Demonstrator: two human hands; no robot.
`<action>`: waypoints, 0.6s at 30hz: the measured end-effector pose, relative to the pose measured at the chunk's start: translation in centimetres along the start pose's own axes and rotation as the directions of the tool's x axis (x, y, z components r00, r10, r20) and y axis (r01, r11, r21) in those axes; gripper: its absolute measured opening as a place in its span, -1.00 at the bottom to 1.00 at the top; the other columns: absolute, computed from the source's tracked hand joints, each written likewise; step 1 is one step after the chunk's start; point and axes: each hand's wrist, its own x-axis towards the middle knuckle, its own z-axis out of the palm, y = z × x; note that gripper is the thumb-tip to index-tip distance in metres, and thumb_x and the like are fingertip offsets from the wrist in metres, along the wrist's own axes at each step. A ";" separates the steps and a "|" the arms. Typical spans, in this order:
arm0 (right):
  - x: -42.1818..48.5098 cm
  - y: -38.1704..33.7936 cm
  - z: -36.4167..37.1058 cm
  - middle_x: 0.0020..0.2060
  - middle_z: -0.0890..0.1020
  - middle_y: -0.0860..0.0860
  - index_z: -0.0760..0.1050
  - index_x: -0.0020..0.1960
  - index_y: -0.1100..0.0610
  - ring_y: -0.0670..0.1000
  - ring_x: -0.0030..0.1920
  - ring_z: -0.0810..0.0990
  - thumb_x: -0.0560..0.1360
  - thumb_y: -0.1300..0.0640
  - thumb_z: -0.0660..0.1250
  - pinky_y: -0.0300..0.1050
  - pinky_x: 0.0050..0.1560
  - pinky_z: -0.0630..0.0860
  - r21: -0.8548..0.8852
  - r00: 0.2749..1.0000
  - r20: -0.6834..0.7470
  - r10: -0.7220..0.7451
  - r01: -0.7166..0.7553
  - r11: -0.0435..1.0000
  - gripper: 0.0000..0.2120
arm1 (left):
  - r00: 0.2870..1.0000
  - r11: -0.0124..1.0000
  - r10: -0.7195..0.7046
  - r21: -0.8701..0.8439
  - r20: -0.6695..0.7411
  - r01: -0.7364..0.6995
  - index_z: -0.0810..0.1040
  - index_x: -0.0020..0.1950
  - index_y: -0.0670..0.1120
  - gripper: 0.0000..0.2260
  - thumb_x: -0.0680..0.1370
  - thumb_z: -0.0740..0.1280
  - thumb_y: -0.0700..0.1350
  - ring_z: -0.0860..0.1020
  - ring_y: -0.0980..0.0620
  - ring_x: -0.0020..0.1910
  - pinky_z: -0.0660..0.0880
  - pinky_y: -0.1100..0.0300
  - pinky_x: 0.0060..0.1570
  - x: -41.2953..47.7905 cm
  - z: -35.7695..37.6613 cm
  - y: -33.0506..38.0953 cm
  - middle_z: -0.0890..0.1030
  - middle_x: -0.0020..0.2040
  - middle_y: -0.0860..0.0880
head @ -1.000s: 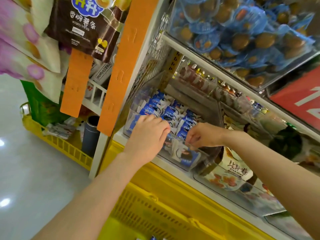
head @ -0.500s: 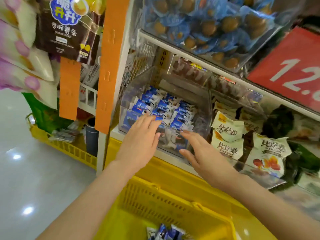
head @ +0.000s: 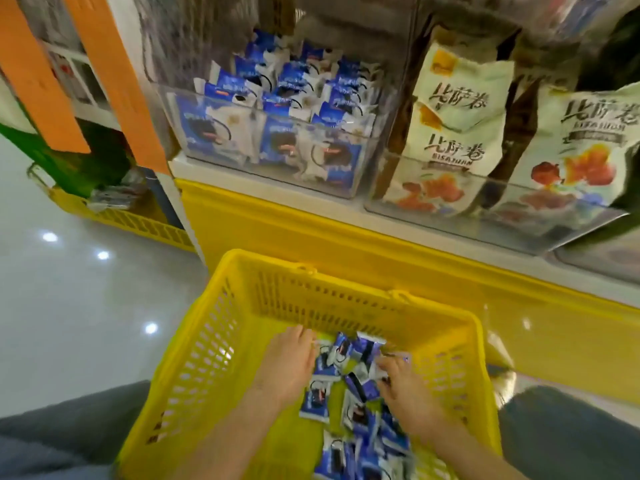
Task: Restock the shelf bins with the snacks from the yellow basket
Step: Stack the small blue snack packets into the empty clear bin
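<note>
- Our left hand [head: 287, 367] lies in the lower middle of the frame, fingers fairly straight and aimed at the far wall. It rests against the left edge of the snack packets [head: 360, 414] and we see nothing in its grasp.
- Our right hand [head: 407, 396] bends its fingers onto the same pile. Blur hides whether it has hold of a packet, so we cannot tell.
- The blue-and-white packets lie loose and jumbled, long sides pointing every way. The pile runs from the far wall to the bottom edge.
- They sit in the yellow basket [head: 214, 358], whose long side points up the frame at the shelf [head: 242, 174].
- Above, a clear bin [head: 277, 116] holds matching packets standing on edge in rows.
- Right of it, pale bags [head: 460, 109] stand upright in a second bin [head: 485, 220].
</note>
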 end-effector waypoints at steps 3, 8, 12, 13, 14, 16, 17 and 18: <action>-0.3 1.7 3.9 0.38 0.34 0.06 0.21 0.43 0.08 0.02 0.32 0.37 0.63 0.08 0.10 -0.15 0.26 0.31 0.093 0.973 0.214 0.082 -0.104 0.990 -0.62 | 0.973 0.993 -0.101 -0.038 0.206 0.111 0.34 0.32 -0.06 -0.72 0.63 0.09 -0.05 0.42 0.01 0.17 0.34 0.17 0.13 -0.3 5.0 -1.3 0.42 0.24 -0.05; 0.3 1.8 7.7 0.50 0.15 0.06 0.02 0.52 0.11 0.10 0.47 0.20 0.60 0.09 0.20 0.00 0.43 0.23 0.218 0.916 0.373 0.150 -0.243 0.945 -0.42 | 0.837 0.860 -0.269 -0.272 0.477 0.432 0.33 0.35 -0.16 -0.66 0.60 0.20 -0.08 0.43 -0.09 0.24 0.37 0.07 0.22 -0.2 10.8 -2.1 0.42 0.29 -0.17; 1.5 1.7 9.2 0.49 0.15 0.09 0.02 0.51 0.14 0.09 0.45 0.22 0.59 0.05 0.20 -0.05 0.40 0.27 0.166 0.897 0.388 0.211 -0.293 0.942 -0.42 | 0.782 0.642 -0.404 -0.463 0.474 0.612 0.42 0.23 -0.23 -0.73 0.56 0.29 -0.18 0.52 -0.03 0.05 0.46 0.23 -0.06 0.6 13.0 -1.7 0.53 0.19 -0.19; 1.9 1.7 9.4 0.44 0.25 0.12 0.09 0.48 0.16 0.10 0.41 0.29 0.59 0.06 0.21 -0.05 0.36 0.33 0.181 0.893 0.385 0.233 -0.321 0.930 -0.46 | 0.771 0.603 -0.428 -0.487 0.471 0.632 0.45 0.19 -0.22 -0.76 0.54 0.31 -0.19 0.52 0.02 -0.05 0.46 0.33 -0.18 0.9 13.2 -1.5 0.56 0.15 -0.19; 2.2 1.7 9.6 0.38 0.34 0.13 0.15 0.44 0.16 0.10 0.35 0.37 0.59 0.08 0.22 -0.05 0.30 0.38 0.201 0.888 0.382 0.257 -0.352 0.914 -0.52 | 0.760 0.570 -0.443 -0.505 0.476 0.648 0.46 0.14 -0.21 -0.78 0.53 0.33 -0.20 0.50 0.06 -0.11 0.44 0.38 -0.28 1.1 13.4 -1.4 0.58 0.11 -0.18; 2.7 1.7 9.7 0.29 0.45 0.13 0.21 0.39 0.17 0.10 0.26 0.46 0.59 0.11 0.22 -0.06 0.21 0.45 0.234 0.882 0.367 0.297 -0.397 0.888 -0.58 | 0.741 0.522 -0.452 -0.526 0.496 0.671 0.46 0.11 -0.23 -0.77 0.48 0.38 -0.24 0.52 0.01 -0.10 0.41 0.40 -0.33 1.6 14.0 -1.1 0.58 0.07 -0.18; 2.9 1.7 9.7 0.28 0.46 0.14 0.21 0.38 0.17 0.11 0.24 0.49 0.58 0.11 0.23 -0.06 0.18 0.47 0.243 0.879 0.365 0.306 -0.407 0.880 -0.58 | 0.734 0.513 -0.449 -0.525 0.510 0.679 0.46 0.12 -0.25 -0.74 0.47 0.40 -0.26 0.54 -0.02 -0.06 0.39 0.40 -0.30 1.6 14.2 -0.9 0.58 0.04 -0.16; 3.0 1.7 9.6 0.28 0.47 0.14 0.22 0.38 0.18 0.12 0.22 0.50 0.58 0.12 0.23 -0.06 0.16 0.49 0.247 0.878 0.370 0.305 -0.410 0.878 -0.58 | 0.727 0.515 -0.443 -0.515 0.524 0.685 0.48 0.11 -0.26 -0.75 0.47 0.40 -0.26 0.53 -0.03 -0.06 0.38 0.38 -0.30 1.6 14.3 -0.7 0.57 -0.01 -0.12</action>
